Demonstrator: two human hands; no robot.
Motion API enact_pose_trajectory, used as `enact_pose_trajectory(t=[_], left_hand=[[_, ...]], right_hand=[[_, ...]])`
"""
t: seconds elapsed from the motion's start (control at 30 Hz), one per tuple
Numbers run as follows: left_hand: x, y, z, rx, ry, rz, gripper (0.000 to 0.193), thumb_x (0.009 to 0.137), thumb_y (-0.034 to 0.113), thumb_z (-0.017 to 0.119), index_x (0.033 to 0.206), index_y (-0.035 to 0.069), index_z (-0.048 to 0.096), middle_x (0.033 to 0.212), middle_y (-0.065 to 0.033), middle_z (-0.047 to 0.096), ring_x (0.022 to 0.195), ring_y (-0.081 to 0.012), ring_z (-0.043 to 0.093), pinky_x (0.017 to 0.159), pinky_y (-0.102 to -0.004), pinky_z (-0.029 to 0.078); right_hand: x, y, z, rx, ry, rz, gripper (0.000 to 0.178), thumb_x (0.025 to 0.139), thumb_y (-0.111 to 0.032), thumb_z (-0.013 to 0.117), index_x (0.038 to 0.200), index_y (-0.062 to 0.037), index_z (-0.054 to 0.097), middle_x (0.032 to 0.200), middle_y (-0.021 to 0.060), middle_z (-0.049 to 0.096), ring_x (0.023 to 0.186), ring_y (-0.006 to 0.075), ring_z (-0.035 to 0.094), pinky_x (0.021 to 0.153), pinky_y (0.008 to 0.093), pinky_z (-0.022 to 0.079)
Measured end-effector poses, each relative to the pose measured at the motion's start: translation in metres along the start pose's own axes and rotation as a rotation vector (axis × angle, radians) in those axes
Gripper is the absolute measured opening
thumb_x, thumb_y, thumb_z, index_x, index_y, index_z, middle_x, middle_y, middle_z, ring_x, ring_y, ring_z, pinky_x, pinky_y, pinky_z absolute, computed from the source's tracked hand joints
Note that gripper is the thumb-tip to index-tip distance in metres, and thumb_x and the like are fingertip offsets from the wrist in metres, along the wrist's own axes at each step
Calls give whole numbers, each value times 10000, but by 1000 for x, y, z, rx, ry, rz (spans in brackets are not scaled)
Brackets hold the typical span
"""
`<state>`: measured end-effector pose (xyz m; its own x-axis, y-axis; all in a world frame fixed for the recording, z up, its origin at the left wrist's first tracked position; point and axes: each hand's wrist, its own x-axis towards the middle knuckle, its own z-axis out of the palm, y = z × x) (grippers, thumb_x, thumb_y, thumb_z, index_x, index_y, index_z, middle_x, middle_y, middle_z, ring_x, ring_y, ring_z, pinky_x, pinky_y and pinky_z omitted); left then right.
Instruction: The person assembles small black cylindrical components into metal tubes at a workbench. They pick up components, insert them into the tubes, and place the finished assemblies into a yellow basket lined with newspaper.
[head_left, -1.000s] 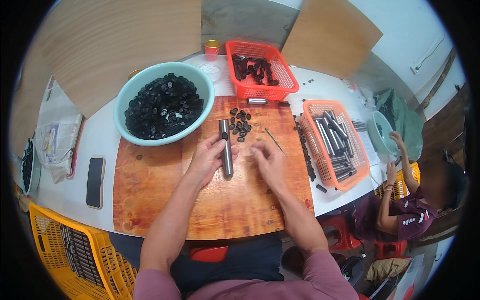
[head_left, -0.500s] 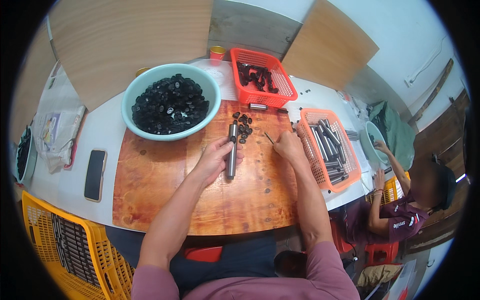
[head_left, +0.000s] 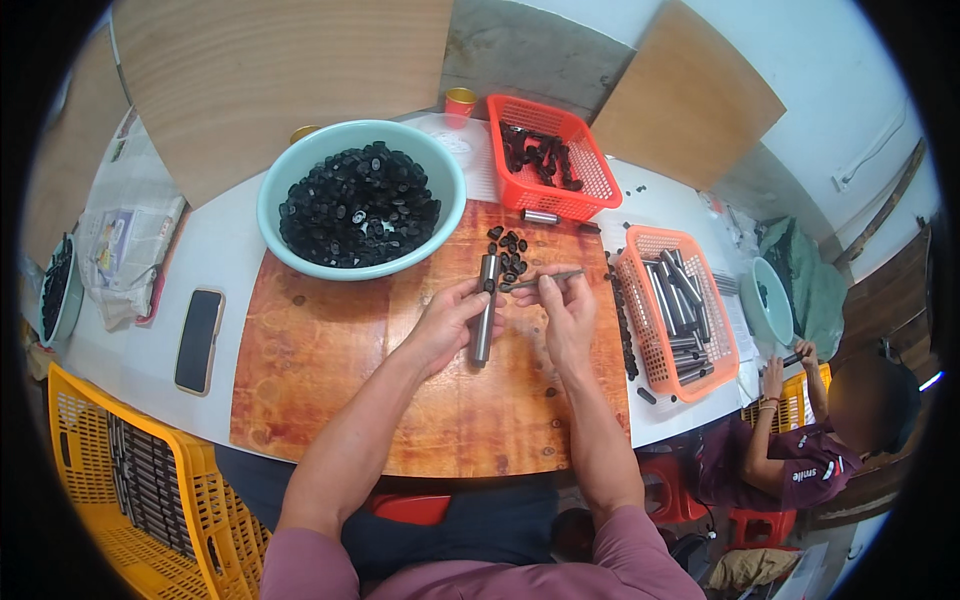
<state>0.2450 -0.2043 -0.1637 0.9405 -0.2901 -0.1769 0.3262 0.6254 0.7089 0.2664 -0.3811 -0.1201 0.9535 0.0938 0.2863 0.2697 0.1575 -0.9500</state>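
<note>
Workshop: basin point(head_left: 455, 195) heaped with small black parts point(head_left: 360, 210), basket point(head_left: 645, 325) of metal tubes point(head_left: 680, 295), yellow crate point(head_left: 225, 520), co-worker point(head_left: 790, 445) alongside.

Bright, fairly even indoor light, pale sheen on the wooden board point(head_left: 330, 360), bowed edges, black corners.

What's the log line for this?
left hand: holding metal tube | right hand: holding thin tool, tip near tube | loose black pieces: on wooden board

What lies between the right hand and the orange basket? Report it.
In the head view, some of the wooden board shows beside the right hand, then a row of small black pieces along the orange basket.
</note>
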Motion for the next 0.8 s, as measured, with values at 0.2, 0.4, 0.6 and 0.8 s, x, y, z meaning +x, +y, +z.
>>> enact_pose_trajectory(t=[0.2,0.4,0.6,0.8], left_hand=[[1,1,-2,9,-40,4,305,1057,142,546,1323,-7,536,1145,-99,648,969,-199,675,884,-379,606],[-2,3,2,30,-54,23,362,1044,146,574,1369,-5,526,1155,-100,650,975,-192,681,897,-380,609],[-4,6,6,58,-74,26,381,1042,146,571,1387,-8,515,1229,-129,657,987,-181,684,903,-356,599],[-2,2,4,54,-58,30,363,1048,162,573,1372,2,538,1231,-118,672,924,-143,666,867,-329,587]], right_hand=[[-10,3,5,-152,-3,-94,99,1041,-31,542,1124,16,569,1023,122,687,887,173,710,794,299,582],[-12,4,3,-243,10,-105,82,1028,-9,556,1099,20,586,994,118,706,865,167,711,796,301,580],[-13,4,2,-342,-4,-170,82,1026,-1,555,1094,29,590,995,119,710,858,170,711,796,299,580],[-15,7,5,-323,-1,-184,91,1026,11,548,1109,33,577,1031,125,697,870,170,707,804,299,579]])
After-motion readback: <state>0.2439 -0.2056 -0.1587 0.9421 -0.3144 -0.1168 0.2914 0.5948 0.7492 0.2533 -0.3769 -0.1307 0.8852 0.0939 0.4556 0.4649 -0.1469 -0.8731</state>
